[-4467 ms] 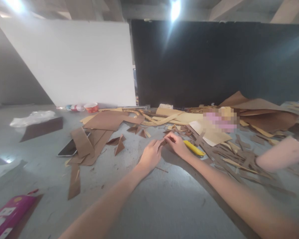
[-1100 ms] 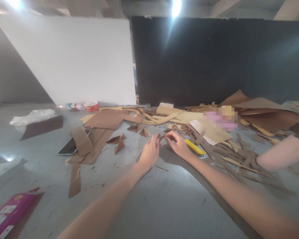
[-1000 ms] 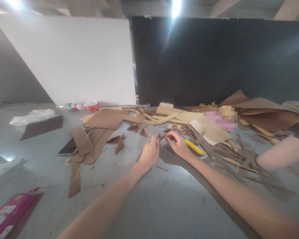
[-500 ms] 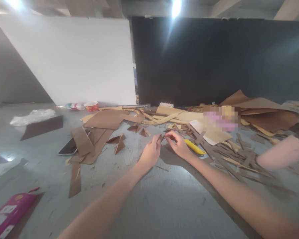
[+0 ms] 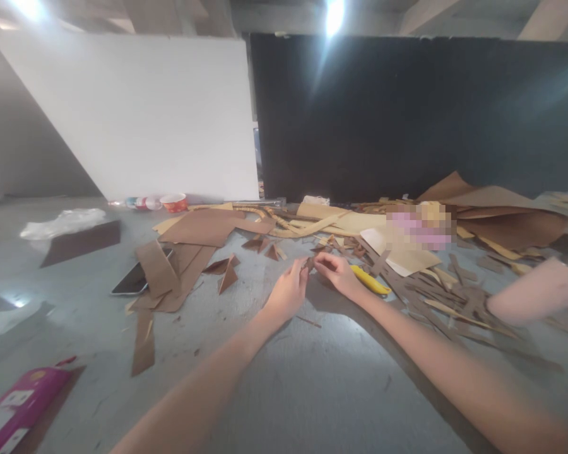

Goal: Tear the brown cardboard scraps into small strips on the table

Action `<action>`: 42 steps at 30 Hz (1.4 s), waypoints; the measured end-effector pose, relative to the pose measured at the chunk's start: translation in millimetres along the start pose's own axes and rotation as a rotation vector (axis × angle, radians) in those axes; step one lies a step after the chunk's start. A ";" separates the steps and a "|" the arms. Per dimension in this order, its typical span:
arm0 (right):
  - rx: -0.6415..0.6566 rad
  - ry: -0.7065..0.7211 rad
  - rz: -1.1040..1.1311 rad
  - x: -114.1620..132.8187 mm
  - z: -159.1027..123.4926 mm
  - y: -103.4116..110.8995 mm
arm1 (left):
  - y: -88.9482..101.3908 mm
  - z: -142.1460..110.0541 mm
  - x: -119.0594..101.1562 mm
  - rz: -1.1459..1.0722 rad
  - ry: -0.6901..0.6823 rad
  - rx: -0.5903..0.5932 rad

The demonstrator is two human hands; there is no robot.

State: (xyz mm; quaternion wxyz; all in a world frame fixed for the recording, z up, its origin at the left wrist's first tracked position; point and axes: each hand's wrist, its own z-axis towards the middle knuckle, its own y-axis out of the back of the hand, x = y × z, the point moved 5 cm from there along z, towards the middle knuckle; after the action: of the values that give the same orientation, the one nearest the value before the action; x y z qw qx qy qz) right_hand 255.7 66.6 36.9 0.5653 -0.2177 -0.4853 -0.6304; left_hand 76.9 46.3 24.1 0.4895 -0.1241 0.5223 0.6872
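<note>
Between my fingertips, above the grey surface, is a small piece of brown sheet material (image 5: pixel 309 263), mostly covered by the fingers. My left hand (image 5: pixel 288 289) grips it from the left, fingers closed. From the right, my right hand (image 5: pixel 335 271) pinches its other side with thumb and forefinger. A yellow tool handle (image 5: pixel 370 280), perhaps a cutter, lies just right of my right hand. Left of my hands stand folded brown pieces (image 5: pixel 227 274), with smaller folded ones (image 5: pixel 260 244) farther back.
Brown strips and offcuts (image 5: pixel 454 302) spread over the right side, near another person's arm (image 5: pixel 534 291). At left lie a phone (image 5: pixel 130 280) partly under brown sheets (image 5: pixel 158 268), a purple package (image 5: pixel 33 403) and clear plastic (image 5: pixel 64 222). A red paper cup (image 5: pixel 173 202) lies farther back.
My right fingers have come slightly closer together around the small brown piece. My left hand has barely shifted; everything else lies as before.
</note>
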 end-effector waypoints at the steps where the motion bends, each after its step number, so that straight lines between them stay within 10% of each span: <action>1: -0.014 -0.017 0.007 -1.7 0.6 0.9 | -0.2 0.0 -0.1 -0.005 0.002 0.004; 42: -0.076 -0.066 0.024 -12.0 2.9 2.2 | -0.4 -3.2 -10.9 0.185 0.009 0.062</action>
State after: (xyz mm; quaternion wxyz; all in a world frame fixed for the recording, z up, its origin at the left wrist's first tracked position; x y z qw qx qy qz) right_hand 260.1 75.4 29.0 0.5477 -0.2655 -0.4768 -0.6342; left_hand 81.5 37.7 30.0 0.4250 -0.0633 0.5548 0.7125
